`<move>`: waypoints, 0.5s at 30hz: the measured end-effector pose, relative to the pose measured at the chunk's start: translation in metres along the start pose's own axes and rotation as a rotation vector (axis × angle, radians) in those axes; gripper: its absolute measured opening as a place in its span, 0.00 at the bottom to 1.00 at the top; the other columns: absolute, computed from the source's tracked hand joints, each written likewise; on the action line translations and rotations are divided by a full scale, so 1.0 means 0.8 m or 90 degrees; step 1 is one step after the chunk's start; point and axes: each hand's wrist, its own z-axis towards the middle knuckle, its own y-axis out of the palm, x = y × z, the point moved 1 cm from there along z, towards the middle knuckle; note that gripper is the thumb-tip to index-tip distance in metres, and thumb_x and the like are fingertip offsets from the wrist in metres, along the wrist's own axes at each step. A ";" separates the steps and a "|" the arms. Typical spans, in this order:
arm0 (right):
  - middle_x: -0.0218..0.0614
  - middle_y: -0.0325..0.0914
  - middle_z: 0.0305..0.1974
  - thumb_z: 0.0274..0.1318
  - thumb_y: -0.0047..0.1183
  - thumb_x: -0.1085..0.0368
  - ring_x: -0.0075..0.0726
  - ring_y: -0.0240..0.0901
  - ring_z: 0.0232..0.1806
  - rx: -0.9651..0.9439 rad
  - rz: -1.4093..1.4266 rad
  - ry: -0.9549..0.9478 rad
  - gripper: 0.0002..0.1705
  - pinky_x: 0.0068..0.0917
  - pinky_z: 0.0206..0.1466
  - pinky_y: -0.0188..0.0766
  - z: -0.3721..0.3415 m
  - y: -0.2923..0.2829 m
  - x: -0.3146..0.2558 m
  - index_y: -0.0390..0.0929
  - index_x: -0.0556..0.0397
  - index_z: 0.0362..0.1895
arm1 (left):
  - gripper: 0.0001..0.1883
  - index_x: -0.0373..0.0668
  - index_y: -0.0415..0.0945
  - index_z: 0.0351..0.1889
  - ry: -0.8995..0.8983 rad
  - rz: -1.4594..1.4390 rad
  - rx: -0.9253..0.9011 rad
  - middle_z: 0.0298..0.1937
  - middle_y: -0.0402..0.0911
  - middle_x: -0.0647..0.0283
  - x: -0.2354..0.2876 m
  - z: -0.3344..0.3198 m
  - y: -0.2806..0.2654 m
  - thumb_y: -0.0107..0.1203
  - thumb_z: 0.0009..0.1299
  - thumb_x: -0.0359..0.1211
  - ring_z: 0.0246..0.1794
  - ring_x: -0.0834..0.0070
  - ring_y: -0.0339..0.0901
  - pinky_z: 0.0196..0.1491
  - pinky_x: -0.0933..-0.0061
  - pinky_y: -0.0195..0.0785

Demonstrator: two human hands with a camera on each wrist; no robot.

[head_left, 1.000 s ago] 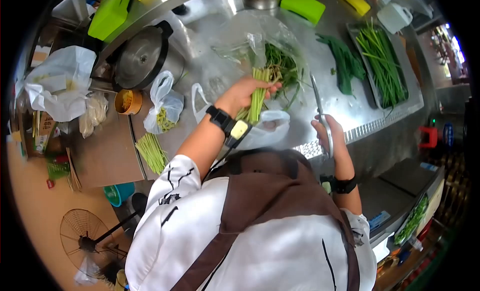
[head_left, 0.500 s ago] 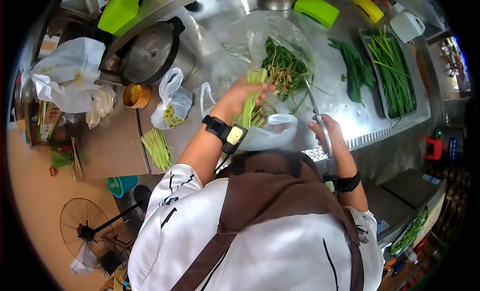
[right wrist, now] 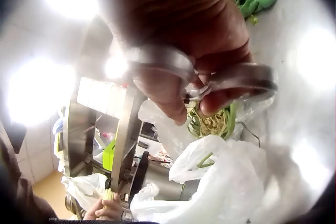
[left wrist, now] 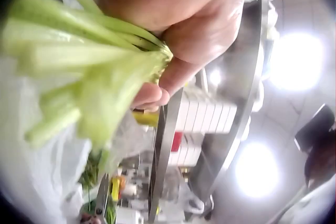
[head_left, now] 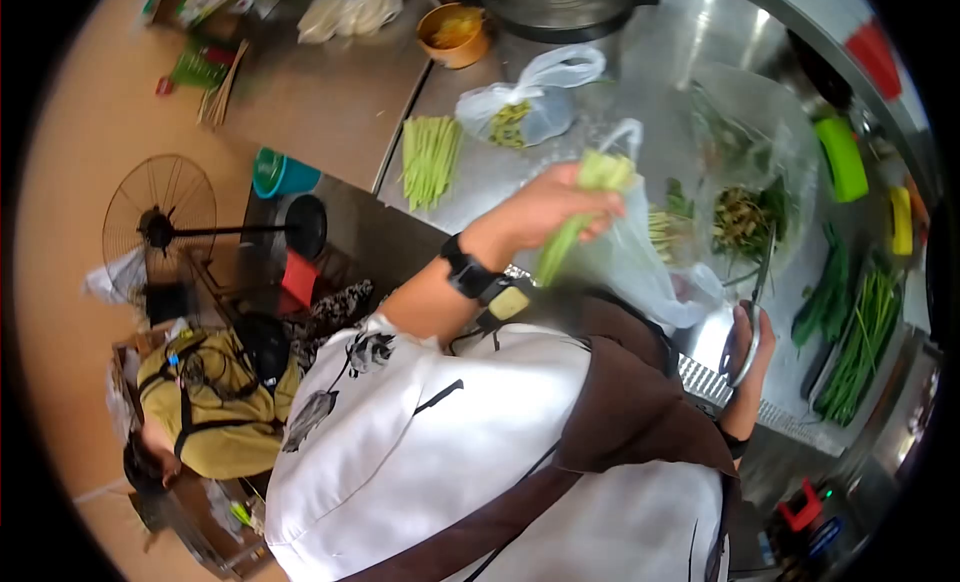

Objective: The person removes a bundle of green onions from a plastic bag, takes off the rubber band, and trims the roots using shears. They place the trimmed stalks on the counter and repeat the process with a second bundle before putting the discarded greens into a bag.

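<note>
My left hand (head_left: pixel 555 210) grips a bunch of pale green stalks (head_left: pixel 575 222), held above the counter's front edge; the left wrist view shows the stalks (left wrist: pixel 94 61) fanned out beside the palm. A white plastic bag (head_left: pixel 640 267) lies just right of that hand. My right hand (head_left: pixel 750 347) holds metal scissors (head_left: pixel 762 282) by the handles, blades pointing at rooty greens (head_left: pixel 742 217) in a clear bag. In the right wrist view fingers pass through the scissor handles (right wrist: pixel 244 77). A cut pile of stalks (head_left: pixel 430 162) lies on the counter at left.
A tied bag (head_left: pixel 520 112), an orange bowl (head_left: pixel 453 35) and a large pot (head_left: pixel 560 7) stand at the back. Dark green leaves (head_left: pixel 822 292) and a tray of long greens (head_left: pixel 862 347) are at right. Another person (head_left: pixel 225 402) is at lower left, near a fan (head_left: pixel 155 227).
The head view has swung left. My left hand has carried the stalks away from the rooty greens, toward the cut pile. My right hand still holds the scissors near the greens.
</note>
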 end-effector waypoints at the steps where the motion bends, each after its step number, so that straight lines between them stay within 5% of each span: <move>1: 0.25 0.64 0.14 0.58 0.53 0.58 0.16 0.56 0.12 -0.011 -0.011 0.009 0.15 0.18 0.14 0.54 0.002 0.002 -0.007 0.73 0.58 0.40 | 0.05 0.39 0.73 0.38 0.030 -0.103 0.101 0.29 0.76 0.65 0.003 -0.022 -0.021 0.54 0.65 0.27 0.21 0.81 0.69 0.23 0.79 0.63; 3: 0.25 0.64 0.14 0.58 0.52 0.57 0.16 0.56 0.11 -0.015 -0.031 0.017 0.16 0.17 0.14 0.54 0.005 0.007 -0.016 0.73 0.58 0.40 | 0.07 0.39 0.73 0.39 0.080 0.071 0.375 0.29 0.75 0.64 -0.001 -0.050 -0.088 0.55 0.64 0.29 0.24 0.81 0.70 0.25 0.78 0.64; 7: 0.26 0.64 0.14 0.57 0.53 0.57 0.17 0.57 0.11 -0.016 -0.060 0.004 0.16 0.18 0.14 0.54 0.014 0.014 -0.024 0.74 0.59 0.39 | 0.12 0.35 0.71 0.40 0.136 0.563 0.825 0.34 0.79 0.49 -0.039 -0.070 -0.283 0.54 0.64 0.33 0.37 0.58 0.78 0.36 0.60 0.70; 11: 0.26 0.65 0.14 0.57 0.53 0.57 0.18 0.59 0.11 0.005 -0.096 -0.027 0.15 0.19 0.14 0.55 0.010 0.017 -0.034 0.74 0.58 0.37 | 0.20 0.33 0.68 0.48 0.087 0.739 0.804 0.45 0.77 0.43 -0.047 -0.052 -0.346 0.54 0.64 0.38 0.48 0.49 0.74 0.48 0.53 0.67; 13: 0.27 0.65 0.13 0.57 0.54 0.57 0.19 0.61 0.12 0.029 -0.115 0.026 0.15 0.20 0.14 0.57 0.003 0.016 -0.037 0.75 0.56 0.37 | 0.33 0.31 0.63 0.57 -0.114 0.926 0.844 0.56 0.69 0.40 -0.060 -0.024 -0.357 0.56 0.61 0.46 0.58 0.48 0.66 0.58 0.53 0.60; 15: 0.27 0.67 0.14 0.55 0.56 0.57 0.20 0.62 0.13 0.082 -0.063 0.022 0.16 0.21 0.15 0.58 0.008 0.012 0.003 0.75 0.57 0.40 | 0.42 0.29 0.57 0.62 -0.182 0.873 0.786 0.63 0.61 0.39 -0.064 -0.011 -0.370 0.56 0.60 0.51 0.65 0.45 0.57 0.64 0.51 0.51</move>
